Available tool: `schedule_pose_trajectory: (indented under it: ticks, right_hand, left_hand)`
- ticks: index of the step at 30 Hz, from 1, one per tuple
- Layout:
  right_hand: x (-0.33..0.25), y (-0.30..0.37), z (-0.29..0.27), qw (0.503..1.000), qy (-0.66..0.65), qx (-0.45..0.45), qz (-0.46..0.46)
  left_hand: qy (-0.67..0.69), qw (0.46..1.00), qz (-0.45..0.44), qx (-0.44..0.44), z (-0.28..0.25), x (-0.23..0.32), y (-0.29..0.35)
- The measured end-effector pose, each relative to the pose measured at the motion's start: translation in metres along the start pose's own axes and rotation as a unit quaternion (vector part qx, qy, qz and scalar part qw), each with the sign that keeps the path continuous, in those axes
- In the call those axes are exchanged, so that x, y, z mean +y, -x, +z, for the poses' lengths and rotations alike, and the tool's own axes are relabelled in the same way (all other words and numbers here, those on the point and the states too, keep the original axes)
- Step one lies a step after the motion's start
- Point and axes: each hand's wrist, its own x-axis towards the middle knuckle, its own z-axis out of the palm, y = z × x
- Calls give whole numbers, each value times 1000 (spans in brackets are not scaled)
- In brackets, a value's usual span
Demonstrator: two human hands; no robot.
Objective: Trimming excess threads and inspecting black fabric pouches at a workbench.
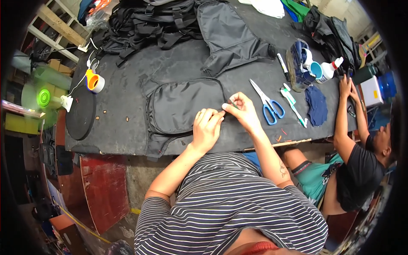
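A black fabric bag (180, 104) with a zipper around its rounded edge lies flat on the dark table in front of me. My left hand (207, 128) is at its near right corner, fingers bent and pinching the edge. Right beside it, my right hand (241, 111) is closed in a pinch at the bag's right edge. Something thin and dark shows at its fingertips, too small to make out. To the right of that hand lie scissors (267, 102) with blue handles, blades slightly apart and pointing away. A green and white toothbrush (294, 105) is beyond them.
Black bags (148, 27) are heaped at the far side, next to a loose black panel (225, 36). At right stand a clear container (293, 70) and a white bottle (326, 72), near a blue cloth (316, 106). A co-worker (361, 170) reaches over the table's right end.
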Motion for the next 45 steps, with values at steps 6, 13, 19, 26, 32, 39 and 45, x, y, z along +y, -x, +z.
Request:
schedule_pose_trajectory:
  ticks: [6,13,19,26,32,39,45]
  right_hand:
    - [12,-1,-3,992,-102,-8,70]
    - [13,12,-8,993,-94,-14,71]
    - [-16,49,-8,942,311,73,-103]
    - [-7,54,-14,922,342,102,-148]
    - [-5,53,-14,895,389,113,-189]
    - [-9,52,-15,908,374,111,-151]
    - [-18,46,-21,937,323,107,-84]
  left_hand:
    - [-88,993,71,14,15,-8,8]
    - [-114,986,119,11,22,-16,14]
    - [-104,989,100,18,24,-20,15]
    - [-93,991,93,17,24,-17,14]
    - [-89,992,88,14,23,-16,11]
    - [-97,992,85,16,23,-16,11]
    - [-95,993,70,17,23,-12,10]
